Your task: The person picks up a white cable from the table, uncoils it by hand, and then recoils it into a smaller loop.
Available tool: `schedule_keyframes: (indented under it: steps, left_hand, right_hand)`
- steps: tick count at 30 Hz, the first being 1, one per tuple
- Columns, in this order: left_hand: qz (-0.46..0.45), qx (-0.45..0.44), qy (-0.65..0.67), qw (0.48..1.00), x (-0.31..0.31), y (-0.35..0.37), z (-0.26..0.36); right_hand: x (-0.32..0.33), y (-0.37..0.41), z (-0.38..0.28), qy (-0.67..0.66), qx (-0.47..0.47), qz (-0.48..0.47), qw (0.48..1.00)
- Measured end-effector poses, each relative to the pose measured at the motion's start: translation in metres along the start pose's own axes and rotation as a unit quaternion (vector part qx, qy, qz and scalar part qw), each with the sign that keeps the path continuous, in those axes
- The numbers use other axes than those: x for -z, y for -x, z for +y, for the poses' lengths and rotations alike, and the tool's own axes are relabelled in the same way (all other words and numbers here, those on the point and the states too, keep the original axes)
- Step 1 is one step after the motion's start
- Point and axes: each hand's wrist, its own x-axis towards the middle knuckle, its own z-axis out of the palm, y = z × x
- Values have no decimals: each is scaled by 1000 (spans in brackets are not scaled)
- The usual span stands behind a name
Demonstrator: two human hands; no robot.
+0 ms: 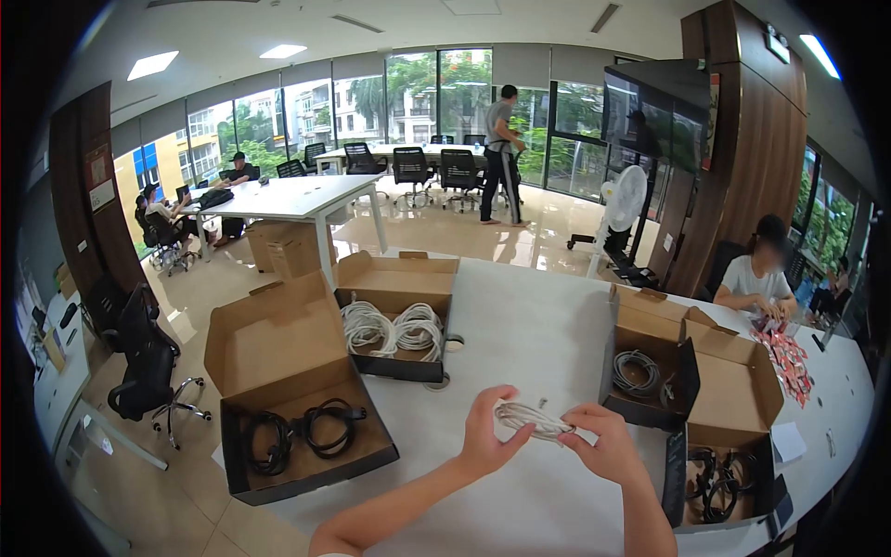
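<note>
Between my two hands, above the white tabletop, is a coiled white cable. My left hand grips the coil's left end, thumb over the front. At its right end, my right hand pinches the bundle between thumb and fingers. A short cable end, perhaps a plug, sticks up behind the coil. To the left, an open cardboard box contains coiled black cables. Behind it, another open box holds coiled white cables.
Right of my hands stand an open box with a grey cable coil and another box with black cables. Beyond them, a seated person handles small red-and-white packets. A fan stands behind the table.
</note>
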Motion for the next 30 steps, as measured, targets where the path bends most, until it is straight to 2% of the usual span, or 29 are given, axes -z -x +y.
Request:
schedule_keyframes:
  steps: [2,3,6,9,12,13,16,19,22,25,28,30]
  left_hand:
    - [85,-84,-87,989,11,14,-20]
    - [67,-99,-91,989,20,28,-42]
    - [-11,-59,-147,987,35,42,-72]
    - [-9,-35,-155,987,32,42,-72]
    - [-153,-26,-100,983,31,49,-84]
    - [-131,-67,-87,985,28,47,-84]
    - [-182,-34,-58,981,29,52,-85]
    - [-187,-9,-65,980,31,51,-88]
    - [-189,74,-62,977,33,48,-89]
    - [-180,93,-87,975,28,55,-107]
    - [-168,133,-81,974,25,58,-115]
    - [-167,145,-74,972,25,59,-116]
  right_hand:
    - [-17,-10,2,50,21,0,999]
    - [-24,-15,3,89,38,6,995]
    - [-44,-37,3,167,70,20,983]
    - [-64,-66,-5,203,98,51,973]
    - [-94,-108,-10,226,163,98,955]
    - [-106,-123,-8,233,188,116,947]
    - [-152,-173,7,252,242,115,930]
    - [-205,-219,36,273,300,107,908]
    - [-254,-250,70,312,276,79,906]
    - [-294,-260,97,372,74,-49,924]
    - [-308,-262,105,339,51,-30,939]
    - [-311,-265,105,334,43,-67,939]
